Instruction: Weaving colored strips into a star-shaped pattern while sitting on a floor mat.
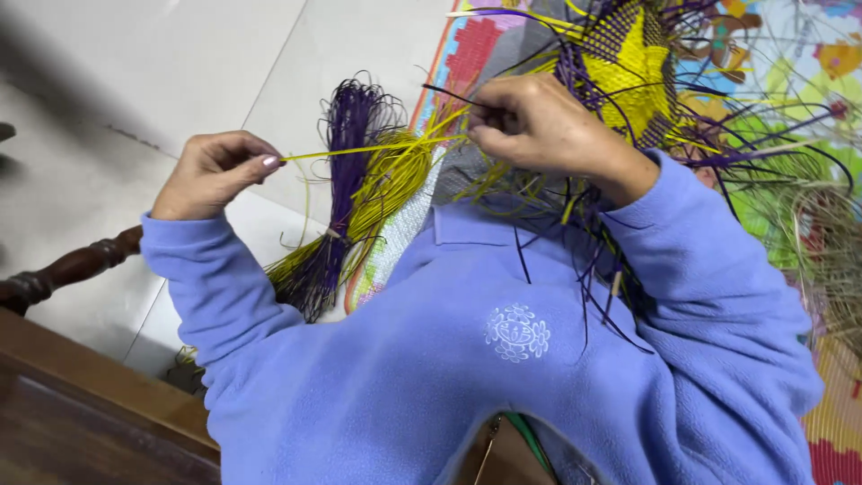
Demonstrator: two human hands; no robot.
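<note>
A yellow strand [359, 150] is being pulled taut, pinched shut in the left hand [211, 172] and clamped at its other end in the right hand [539, 126], right beside the weave [628, 72]. Looks like a fair patch is already woven, but loose ends are sticking out everywhere, and the bundle [346, 207] on the floor [135, 72] is sitting unused, so plenty's left.
</note>
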